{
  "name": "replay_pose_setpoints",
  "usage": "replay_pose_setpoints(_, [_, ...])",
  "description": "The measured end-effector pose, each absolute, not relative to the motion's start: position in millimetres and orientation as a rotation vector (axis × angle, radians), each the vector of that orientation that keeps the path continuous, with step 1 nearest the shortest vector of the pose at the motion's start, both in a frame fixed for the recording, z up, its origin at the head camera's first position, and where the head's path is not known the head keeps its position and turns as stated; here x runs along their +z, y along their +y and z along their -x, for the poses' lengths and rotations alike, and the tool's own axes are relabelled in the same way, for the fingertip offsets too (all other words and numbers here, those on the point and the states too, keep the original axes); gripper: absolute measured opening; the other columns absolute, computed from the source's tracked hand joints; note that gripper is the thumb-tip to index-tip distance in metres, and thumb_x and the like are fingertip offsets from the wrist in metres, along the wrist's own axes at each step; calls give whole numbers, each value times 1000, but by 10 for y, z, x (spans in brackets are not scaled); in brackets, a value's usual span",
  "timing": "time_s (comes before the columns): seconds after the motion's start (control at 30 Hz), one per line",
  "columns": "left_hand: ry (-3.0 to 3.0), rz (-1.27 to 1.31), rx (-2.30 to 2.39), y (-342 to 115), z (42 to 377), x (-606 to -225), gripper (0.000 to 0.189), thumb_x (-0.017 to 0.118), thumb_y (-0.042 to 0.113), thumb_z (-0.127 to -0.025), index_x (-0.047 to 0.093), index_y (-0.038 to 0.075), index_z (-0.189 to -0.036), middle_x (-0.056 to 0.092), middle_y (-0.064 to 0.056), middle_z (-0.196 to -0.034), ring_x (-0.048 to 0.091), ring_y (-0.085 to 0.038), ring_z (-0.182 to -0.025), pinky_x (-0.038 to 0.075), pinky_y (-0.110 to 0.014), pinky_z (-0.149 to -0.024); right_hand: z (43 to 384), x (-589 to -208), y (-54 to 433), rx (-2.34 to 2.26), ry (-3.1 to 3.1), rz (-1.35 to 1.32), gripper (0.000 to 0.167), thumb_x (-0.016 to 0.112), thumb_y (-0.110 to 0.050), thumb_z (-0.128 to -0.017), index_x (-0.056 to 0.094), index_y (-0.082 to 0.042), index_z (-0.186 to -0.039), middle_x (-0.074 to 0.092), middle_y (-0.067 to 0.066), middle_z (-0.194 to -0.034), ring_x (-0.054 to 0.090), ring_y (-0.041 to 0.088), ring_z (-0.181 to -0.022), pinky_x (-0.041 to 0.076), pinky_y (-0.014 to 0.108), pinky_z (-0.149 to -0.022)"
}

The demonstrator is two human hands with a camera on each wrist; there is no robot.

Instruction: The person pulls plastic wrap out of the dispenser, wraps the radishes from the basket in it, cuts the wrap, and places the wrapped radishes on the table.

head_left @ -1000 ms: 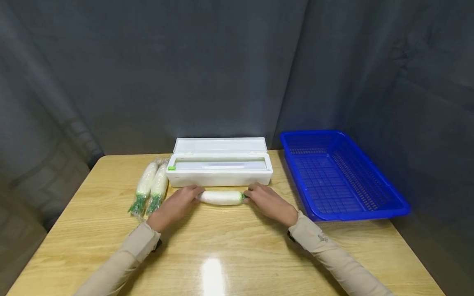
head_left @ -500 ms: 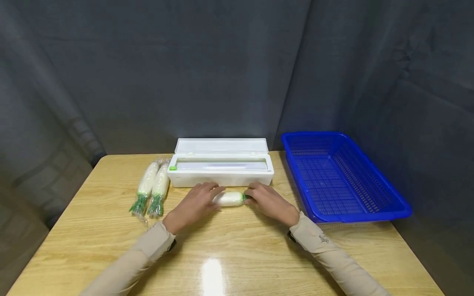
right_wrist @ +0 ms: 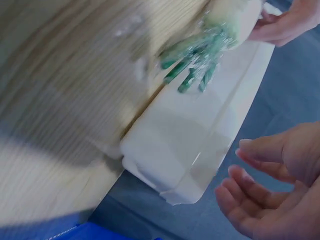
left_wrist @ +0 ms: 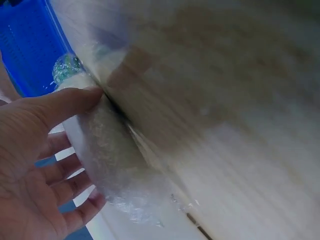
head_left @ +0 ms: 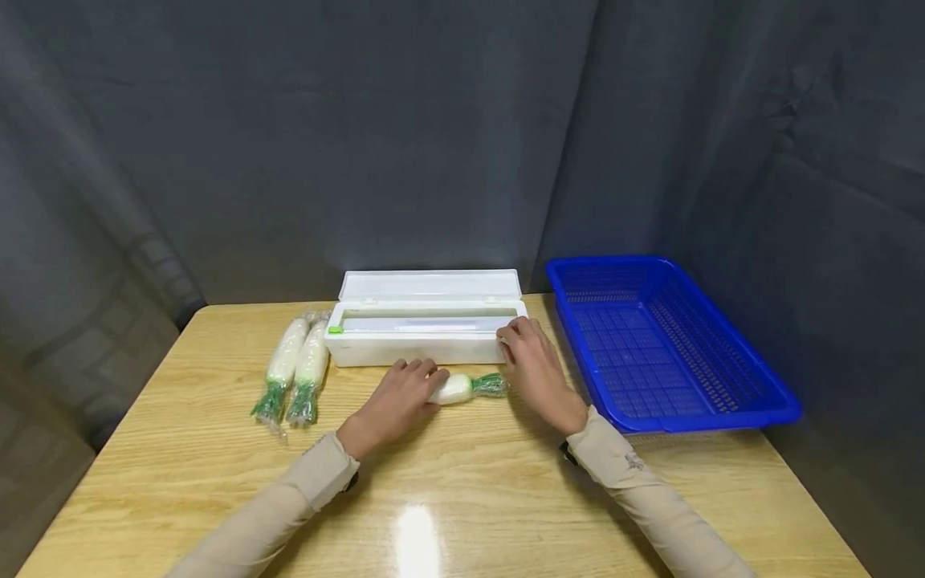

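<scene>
A daikon radish [head_left: 454, 389] wrapped in clear film lies on the table, its green leaf stubs to the right. My left hand [head_left: 397, 401] holds it by the hidden left part, thumb on one side and fingers on the other, as the left wrist view shows. Right behind it stands a white cling film dispenser [head_left: 426, 351] with its lid raised and a film roll inside. My right hand [head_left: 538, 377] is at the dispenser's front right corner. In the right wrist view its fingers [right_wrist: 240, 192] are loosely bent, with nothing between them and the thumb.
Two more film-wrapped daikon radishes, a left one [head_left: 287, 349] and a right one [head_left: 312, 357], lie left of the dispenser. A blue plastic basket [head_left: 592, 361] stands on the right of the wooden table [head_left: 462, 498]. Dark curtains [head_left: 361, 144] hang behind.
My left hand has slid right from the radish's left end onto its body. My right hand has let go of the leaf end and risen toward the dispenser's corner, uncovering the green stubs.
</scene>
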State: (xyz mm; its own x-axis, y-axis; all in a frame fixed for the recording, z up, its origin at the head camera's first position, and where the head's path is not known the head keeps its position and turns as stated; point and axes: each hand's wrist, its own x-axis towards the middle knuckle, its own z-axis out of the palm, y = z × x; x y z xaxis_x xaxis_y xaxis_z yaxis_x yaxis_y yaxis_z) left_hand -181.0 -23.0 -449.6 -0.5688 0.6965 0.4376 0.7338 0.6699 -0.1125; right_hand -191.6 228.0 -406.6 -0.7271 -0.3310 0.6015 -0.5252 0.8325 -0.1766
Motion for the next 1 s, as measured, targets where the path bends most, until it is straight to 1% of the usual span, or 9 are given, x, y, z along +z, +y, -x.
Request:
replay_pose_setpoints(0.13, [-2415,1105,-119,-264,1785,-4530,43,89,25,-84,68,7,-117,68,-10,-105,68,-28,-91,54,-41,-73,1967,-4089,2322,370,-2458,-563,12,77,3,-91,72,1,-102,66,20,-103,61,40,-97,53,51,-87])
replay_pose_setpoints(0.3, [-2388,1075,-132,-369,1728,-4532,40,89,21,-82,67,10,-114,67,-9,-105,68,-27,-91,54,-42,-75,1998,-4111,2361,359,-2523,-530,13,75,2,-93,73,0,-106,69,20,-108,62,40,-104,55,51,-90])
replay_pose_setpoints(0.47, [-2322,1039,-125,-495,1692,-4463,48,90,23,-81,67,11,-122,66,-8,-109,66,-27,-94,53,-43,-77,1988,-4124,2376,343,-2509,-519,10,72,3,-95,72,-2,-104,69,19,-108,63,38,-105,58,50,-86])
replay_pose_setpoints(0.6, [-2251,994,-213,-646,1689,-4339,55,91,20,-80,66,8,-127,67,-12,-111,66,-29,-96,53,-46,-80,1984,-4135,2375,320,-2498,-519,10,72,3,-95,72,-1,-104,69,18,-107,63,37,-105,59,49,-84])
replay_pose_setpoints(0.67, [-2219,962,-259,-738,1701,-4276,56,91,19,-79,66,6,-127,68,-14,-110,66,-32,-94,52,-48,-81,1982,-4139,2376,314,-2493,-519,10,72,4,-94,71,-1,-103,69,18,-106,63,38,-104,59,49,-82])
replay_pose_setpoints(0.83, [-2178,856,-334,-1006,1730,-4127,56,92,15,-77,67,1,-125,67,-19,-106,66,-36,-87,54,-51,-75,1983,-4154,2384,313,-2489,-520,11,72,5,-93,71,-2,-102,69,18,-105,63,38,-104,59,50,-80])
replay_pose_setpoints(1.0, [-2217,711,-414,-1310,1764,-4046,51,90,10,-76,69,-3,-121,68,-23,-103,67,-38,-81,55,-52,-63,1980,-4149,2381,308,-2500,-526,10,71,4,-95,71,-2,-103,68,17,-106,63,38,-105,60,50,-80])
